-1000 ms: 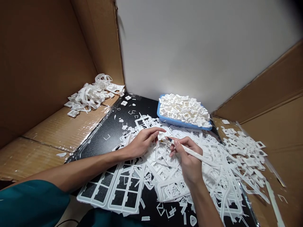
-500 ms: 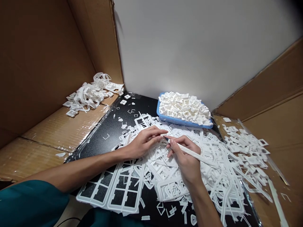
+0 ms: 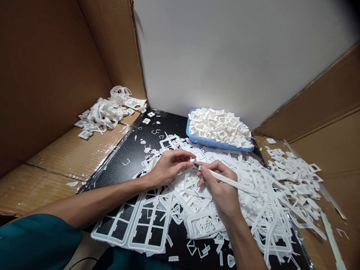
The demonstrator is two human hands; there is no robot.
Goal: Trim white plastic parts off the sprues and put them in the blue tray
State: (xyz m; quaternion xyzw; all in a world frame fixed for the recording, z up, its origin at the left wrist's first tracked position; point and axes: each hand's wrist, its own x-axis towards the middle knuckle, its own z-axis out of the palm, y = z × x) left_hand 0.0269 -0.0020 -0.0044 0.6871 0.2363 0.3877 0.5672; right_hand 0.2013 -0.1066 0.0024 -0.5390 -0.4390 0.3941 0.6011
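Note:
Between the thumb and fingers of my left hand (image 3: pixel 170 167) is a small white plastic piece (image 3: pixel 192 160), mostly covered by the fingertips. My right hand (image 3: pixel 221 183) grips a craft knife (image 3: pixel 229 182) with a pale wrapped handle, much like a pen. Its dark blade points left and meets or nearly meets the piece; exact contact is too small to tell. Both hands are above a heap of white plastic offcuts and frames (image 3: pixel 202 191). Two white grid frames (image 3: pixel 146 240) lie near my left forearm.
A blue tray (image 3: pixel 208 142) heaped with small white parts stands at the back by the grey wall. More white pieces (image 3: pixel 108 112) pile on cardboard at left, and others (image 3: pixel 295 172) at right. Cardboard walls (image 3: pixel 50 67) flank the black table (image 3: pixel 120 153), where scraps are scattered.
The fingers of my left hand have bent a little more and shifted slightly left, showing more of the white piece. My right hand with the knife has barely moved.

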